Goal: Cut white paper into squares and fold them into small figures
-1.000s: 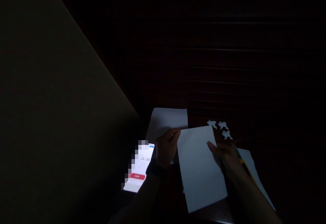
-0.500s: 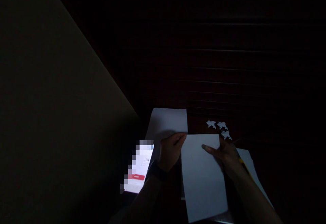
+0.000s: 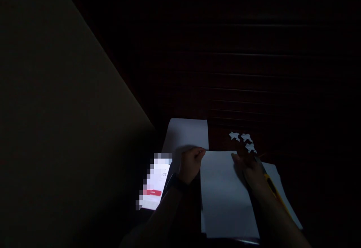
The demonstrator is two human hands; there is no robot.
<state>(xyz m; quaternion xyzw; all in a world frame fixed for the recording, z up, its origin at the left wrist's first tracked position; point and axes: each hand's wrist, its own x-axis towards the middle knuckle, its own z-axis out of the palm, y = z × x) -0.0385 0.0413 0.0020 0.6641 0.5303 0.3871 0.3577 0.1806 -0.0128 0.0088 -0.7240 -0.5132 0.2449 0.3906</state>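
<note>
Lying flat or nearly so between the two hands is a white sheet of paper (image 3: 227,195), its near end close to the shiny edge of the dark table (image 3: 191,218). Another sheet's edge (image 3: 202,223) peeks out under its left side. The left hand (image 3: 191,164) is closed small, with thumb and finger pinching the top left corner. A dark band (image 3: 180,185) goes around that wrist. The right hand (image 3: 254,174) has its thumb on the top right corner; it is too dark to tell if its other fingers pinch too. Near that hand, a yellow cutter (image 3: 272,186) lies along more white paper (image 3: 278,174). Three little cut paper shapes (image 3: 234,136) sit past the right hand. One big paper (image 3: 188,132) lies behind the left hand. A bright phone (image 3: 153,186) glows by the left arm, next to a plain wall (image 3: 84,101).
</note>
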